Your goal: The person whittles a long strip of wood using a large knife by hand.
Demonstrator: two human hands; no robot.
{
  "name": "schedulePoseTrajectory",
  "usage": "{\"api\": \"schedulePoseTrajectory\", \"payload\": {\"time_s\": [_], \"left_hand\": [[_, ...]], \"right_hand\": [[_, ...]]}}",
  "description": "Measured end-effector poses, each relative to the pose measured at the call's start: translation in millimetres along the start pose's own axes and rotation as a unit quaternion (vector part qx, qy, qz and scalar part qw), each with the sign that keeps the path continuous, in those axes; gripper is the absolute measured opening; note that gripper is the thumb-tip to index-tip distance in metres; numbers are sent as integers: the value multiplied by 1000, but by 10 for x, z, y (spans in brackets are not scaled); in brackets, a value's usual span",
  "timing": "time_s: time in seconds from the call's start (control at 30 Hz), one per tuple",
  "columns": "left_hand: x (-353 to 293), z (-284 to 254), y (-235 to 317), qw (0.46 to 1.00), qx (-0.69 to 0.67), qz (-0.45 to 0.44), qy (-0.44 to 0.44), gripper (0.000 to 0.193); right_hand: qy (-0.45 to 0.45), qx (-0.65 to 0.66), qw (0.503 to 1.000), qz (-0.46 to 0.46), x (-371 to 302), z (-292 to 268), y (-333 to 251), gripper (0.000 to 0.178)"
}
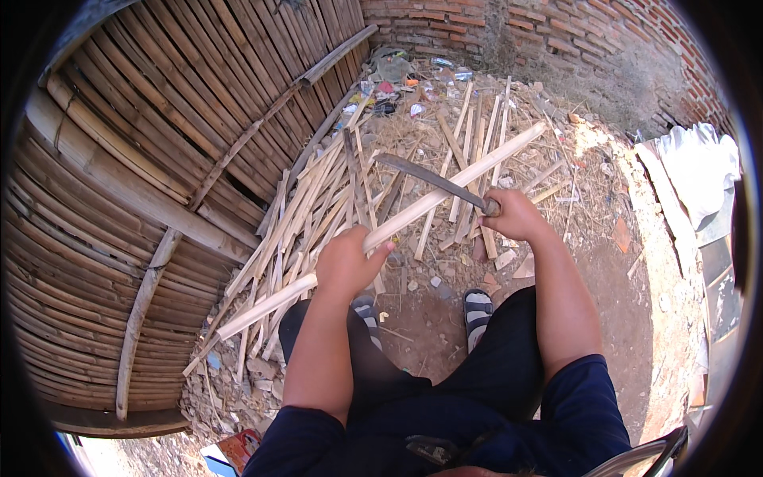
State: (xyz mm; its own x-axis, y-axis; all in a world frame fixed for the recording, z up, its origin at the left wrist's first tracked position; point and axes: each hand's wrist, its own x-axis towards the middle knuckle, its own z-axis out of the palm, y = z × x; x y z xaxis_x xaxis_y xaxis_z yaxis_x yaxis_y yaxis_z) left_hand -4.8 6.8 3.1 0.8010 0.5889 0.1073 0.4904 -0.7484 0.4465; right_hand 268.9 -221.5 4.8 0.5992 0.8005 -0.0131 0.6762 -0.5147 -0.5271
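A long pale wooden strip [465, 176] slants across in front of me, from low on the left to high on the right. My left hand [348, 261] is closed round it below its middle. In my right hand [513, 215] is the wooden handle of a machete [433, 178], gripped with closed fingers. Its dark, slightly curved blade points to the far left and crosses over the strip; whether the edge touches the wood I cannot tell. Beneath and beyond lies a heap of split wooden strips [306, 203] on the ground.
A wall of bamboo slats [159, 159] rises on the left, and a brick wall [548, 40] stands at the back. Litter [389, 87] lies in the far corner. White sheeting [699, 171] hangs at the right. Rubble and broken tile [622, 234] dot the dirt ground.
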Motion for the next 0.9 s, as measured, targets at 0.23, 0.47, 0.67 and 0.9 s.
{"api": "schedulePoseTrajectory", "payload": {"time_s": [0.23, 0.47, 0.67, 0.9], "left_hand": [[-9, 16, -22, 1000, 7, 23, -10, 54], [-16, -14, 14, 999, 3, 6, -33, 56], [-18, 12, 1, 998, -36, -19, -39, 54], [-7, -54, 40, 997, -45, -51, -37, 53]], "right_hand": [[-2, -3, 1000, -11, 27, 74, 53, 44], [-15, -10, 1000, -13, 22, 67, -13, 47], [25, 38, 998, 32, 15, -1, 122, 48], [-13, -4, 999, -52, -96, -12, -59, 40]]}}
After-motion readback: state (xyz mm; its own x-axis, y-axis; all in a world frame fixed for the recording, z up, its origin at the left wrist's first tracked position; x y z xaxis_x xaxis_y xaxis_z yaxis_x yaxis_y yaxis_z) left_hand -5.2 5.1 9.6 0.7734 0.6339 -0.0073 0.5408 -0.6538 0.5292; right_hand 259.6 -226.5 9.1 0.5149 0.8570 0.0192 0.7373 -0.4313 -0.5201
